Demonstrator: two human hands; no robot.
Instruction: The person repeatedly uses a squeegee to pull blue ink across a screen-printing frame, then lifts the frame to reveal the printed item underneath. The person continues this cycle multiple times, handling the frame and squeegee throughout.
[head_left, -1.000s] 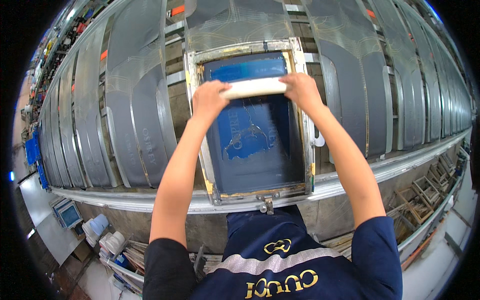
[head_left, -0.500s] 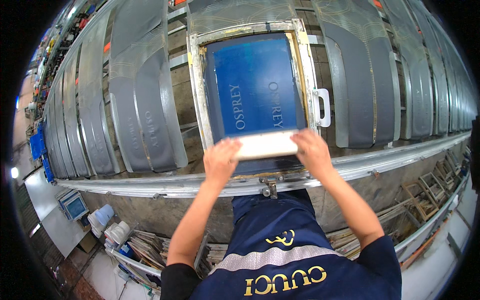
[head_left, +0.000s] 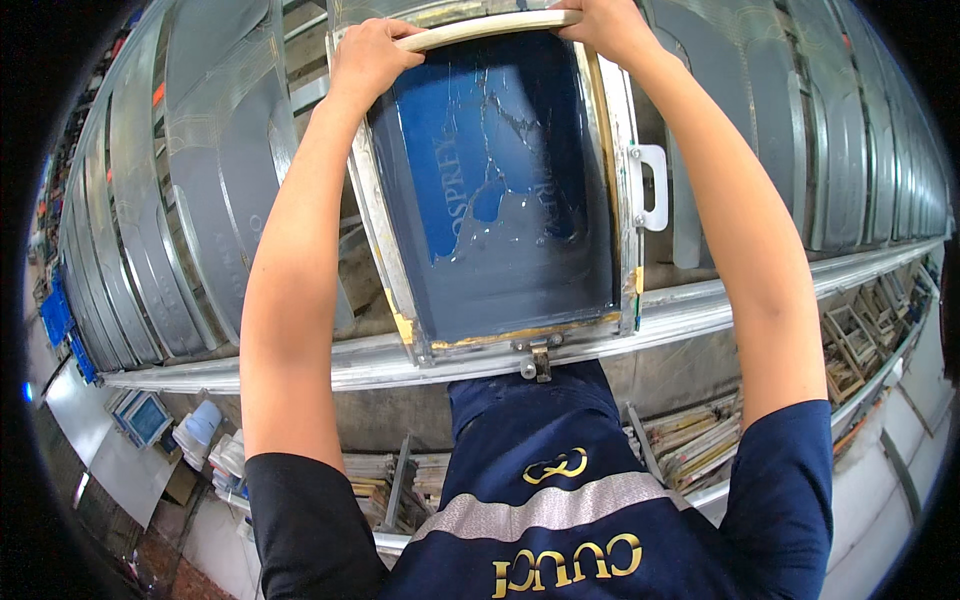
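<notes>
The person here has a pale bar (head_left: 485, 30) way up at the far end of a long frame (head_left: 627, 190). The bar's long way goes from left to right, across the short way of the frame. It slants a little: its right end is farther from the person than its left end. From up here I can't tell if its bottom edge touches the blue screen (head_left: 420, 180) inside the frame.

The left hand (head_left: 375, 58) is curled over the bar's left end, just by the frame's left side. The right hand (head_left: 605, 28) is curled over the other end, close to the frame's far right corner. Both hands have a good hold of the bar, and both arms reach far out.

The bar is just beside the frame's far edge, so there is only a thin bit of room past it. On the near side there is lots of room: most of the screen lies between the bar and the near edge. Dark wet stuff (head_left: 520, 250) is spread there, thickest toward the near edge, with thin streaks going up toward the bar. The bar fits between the frame's two long sides, with little room left over at its ends. A white handle (head_left: 660, 185) sticks out from the frame's right side, and a metal rail (head_left: 690, 310) runs by its near right corner.
</notes>
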